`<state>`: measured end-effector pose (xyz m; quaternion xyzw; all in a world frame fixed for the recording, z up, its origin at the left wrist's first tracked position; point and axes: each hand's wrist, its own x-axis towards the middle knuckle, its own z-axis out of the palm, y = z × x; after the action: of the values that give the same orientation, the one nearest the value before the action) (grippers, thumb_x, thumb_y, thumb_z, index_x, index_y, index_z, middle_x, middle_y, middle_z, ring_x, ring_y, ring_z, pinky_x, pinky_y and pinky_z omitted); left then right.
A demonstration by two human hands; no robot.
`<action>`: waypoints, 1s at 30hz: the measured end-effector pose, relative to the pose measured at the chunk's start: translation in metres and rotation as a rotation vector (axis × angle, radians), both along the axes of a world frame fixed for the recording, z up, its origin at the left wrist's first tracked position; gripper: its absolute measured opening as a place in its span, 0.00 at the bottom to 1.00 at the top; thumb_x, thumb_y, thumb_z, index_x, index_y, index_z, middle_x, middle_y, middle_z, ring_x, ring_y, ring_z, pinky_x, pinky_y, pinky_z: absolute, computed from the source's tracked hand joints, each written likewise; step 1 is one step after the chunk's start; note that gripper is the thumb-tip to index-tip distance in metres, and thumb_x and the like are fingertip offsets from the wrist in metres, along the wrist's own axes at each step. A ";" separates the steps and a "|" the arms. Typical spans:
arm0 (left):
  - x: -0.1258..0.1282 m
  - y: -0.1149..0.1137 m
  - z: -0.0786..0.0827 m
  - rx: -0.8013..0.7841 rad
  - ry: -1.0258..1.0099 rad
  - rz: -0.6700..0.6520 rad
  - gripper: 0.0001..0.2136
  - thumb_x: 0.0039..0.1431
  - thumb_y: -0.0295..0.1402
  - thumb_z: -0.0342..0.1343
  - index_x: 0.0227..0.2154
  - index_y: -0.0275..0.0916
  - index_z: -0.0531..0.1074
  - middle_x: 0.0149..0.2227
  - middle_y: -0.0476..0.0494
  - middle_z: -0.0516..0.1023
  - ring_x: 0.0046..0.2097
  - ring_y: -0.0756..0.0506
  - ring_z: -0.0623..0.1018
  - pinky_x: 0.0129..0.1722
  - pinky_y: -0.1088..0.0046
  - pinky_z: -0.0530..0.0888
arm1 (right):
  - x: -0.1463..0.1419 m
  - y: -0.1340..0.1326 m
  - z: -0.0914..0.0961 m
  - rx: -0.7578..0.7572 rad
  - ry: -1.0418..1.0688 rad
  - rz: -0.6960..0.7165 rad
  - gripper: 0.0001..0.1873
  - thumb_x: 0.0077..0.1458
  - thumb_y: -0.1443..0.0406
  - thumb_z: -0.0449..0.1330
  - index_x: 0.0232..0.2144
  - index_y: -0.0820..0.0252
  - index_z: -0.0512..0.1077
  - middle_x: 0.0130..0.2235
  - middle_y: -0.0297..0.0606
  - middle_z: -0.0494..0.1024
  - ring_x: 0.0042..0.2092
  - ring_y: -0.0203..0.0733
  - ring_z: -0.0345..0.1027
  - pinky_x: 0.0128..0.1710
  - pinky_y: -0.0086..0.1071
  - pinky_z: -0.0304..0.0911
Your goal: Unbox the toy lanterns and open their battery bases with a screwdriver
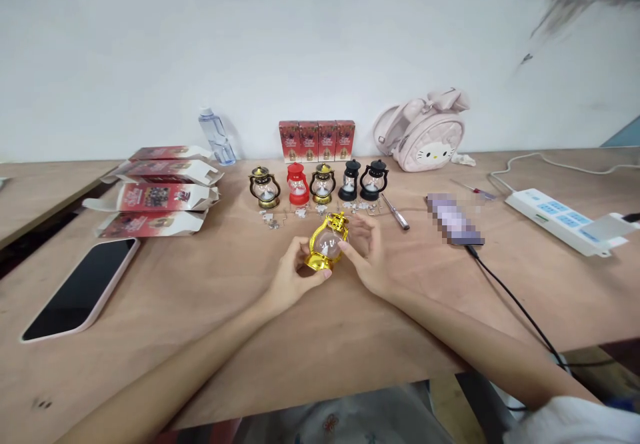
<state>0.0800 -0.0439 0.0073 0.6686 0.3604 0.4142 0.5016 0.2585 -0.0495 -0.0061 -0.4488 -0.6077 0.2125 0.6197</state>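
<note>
A person seated at a brown table [280, 381] holds a gold lantern [328, 244] in two bare hands, its top leaning a little toward the right. The left hand [296, 272] is closed about the base, thumb along the near edge and fingers curled around the far side. The right hand [369, 257] is half open, its thumb at the lantern's side and its fingers loosely bent; how firmly it grips cannot be told.

Just beyond the hands lie small metal pieces [271, 218], and behind them stand five more lanterns: a red lantern [299, 189] between two bronze ones [265, 193], then two black ones [349, 183]. Farther out, four red boxes [309, 141] stand side by side against the wall [300, 44]. To the left of the left hand are opened red cartons [155, 197] and, nearer the person, a dark-screened phone [83, 291]. A bottle [218, 137] stands beyond the cartons. Past the right hand lies a screwdriver-like tool [397, 213]; farther right are a second phone [453, 219], its cable [515, 304] and a white power strip [555, 217]. A pink bag [433, 141] sits beyond, near the wall.
</note>
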 end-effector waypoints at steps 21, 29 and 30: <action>-0.002 0.004 -0.004 -0.214 -0.169 0.416 0.13 0.51 0.44 0.49 0.35 0.42 0.60 0.30 0.51 0.64 0.27 0.51 0.66 0.21 0.79 0.67 | 0.011 0.012 0.008 -0.568 0.665 0.397 0.20 0.44 0.51 0.66 0.25 0.58 0.63 0.17 0.23 0.55 0.19 0.27 0.41 0.19 0.24 0.41; -0.002 0.002 -0.009 -0.168 -0.095 0.356 0.14 0.50 0.45 0.52 0.35 0.42 0.61 0.26 0.53 0.63 0.23 0.53 0.64 0.19 0.81 0.65 | 0.004 0.008 0.002 -0.664 0.794 0.569 0.19 0.46 0.55 0.66 0.26 0.57 0.59 0.18 0.21 0.52 0.19 0.27 0.40 0.19 0.23 0.43; -0.002 0.002 -0.010 -0.142 -0.079 0.373 0.13 0.51 0.44 0.52 0.35 0.41 0.61 0.26 0.53 0.63 0.23 0.54 0.64 0.19 0.81 0.64 | 0.003 0.008 0.002 -0.655 0.790 0.570 0.20 0.46 0.54 0.66 0.26 0.57 0.59 0.17 0.21 0.52 0.19 0.27 0.40 0.19 0.23 0.44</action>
<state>0.0783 -0.0416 -0.0028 0.5366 0.4863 0.4992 0.4758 0.2620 -0.0419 -0.0045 -0.3225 -0.3298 0.6988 0.5467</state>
